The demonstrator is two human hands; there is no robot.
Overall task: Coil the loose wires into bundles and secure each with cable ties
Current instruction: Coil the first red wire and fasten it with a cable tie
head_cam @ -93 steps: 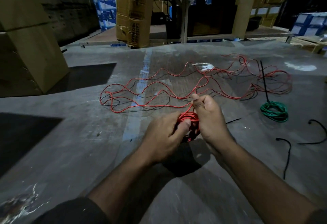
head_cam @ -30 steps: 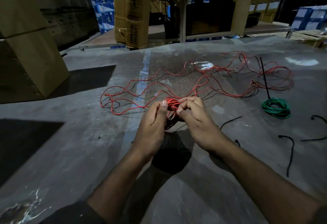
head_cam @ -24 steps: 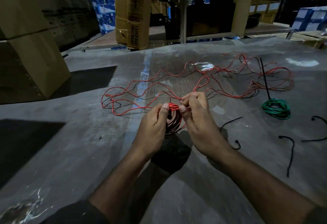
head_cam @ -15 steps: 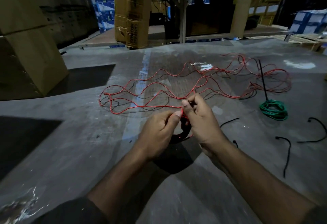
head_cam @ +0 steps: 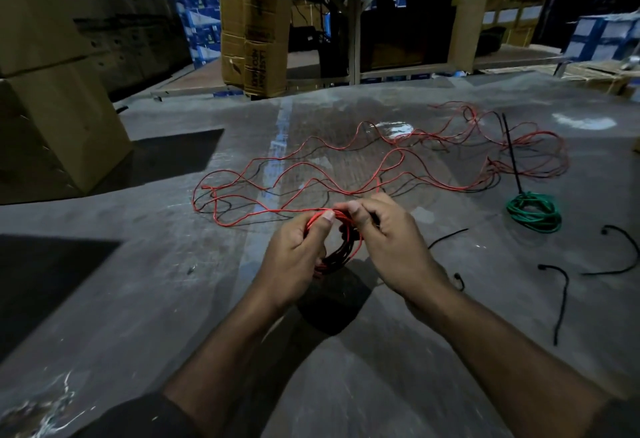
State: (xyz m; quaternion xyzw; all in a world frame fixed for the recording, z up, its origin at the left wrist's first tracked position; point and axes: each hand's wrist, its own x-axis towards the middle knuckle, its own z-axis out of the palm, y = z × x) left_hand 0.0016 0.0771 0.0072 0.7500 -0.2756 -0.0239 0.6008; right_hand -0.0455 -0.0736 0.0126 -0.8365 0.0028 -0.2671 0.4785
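A long red-and-black wire (head_cam: 346, 167) lies in loose waves across the grey floor. Its near end is wound into a small coil (head_cam: 341, 250) held between my hands. My left hand (head_cam: 298, 257) grips the coil's left side, thumb pressing the red strands on top. My right hand (head_cam: 388, 243) pinches the wire at the coil's top right. A green wire bundle (head_cam: 533, 212) lies to the right with a black cable tie (head_cam: 512, 153) sticking up from it. Loose black cable ties (head_cam: 561, 295) lie at the right.
Cardboard boxes (head_cam: 59, 119) stand at the left and a tall carton (head_cam: 256, 22) behind the wire. Shelving and blue-white boxes (head_cam: 606, 39) fill the background. Another black tie (head_cam: 623, 250) curves at the far right, one more tie (head_cam: 446, 238) beside my right hand.
My hands have kept winding the red-and-black wire; the coil between them has turned and taken another loop, and the loose wire on the floor has been drawn slightly nearer.
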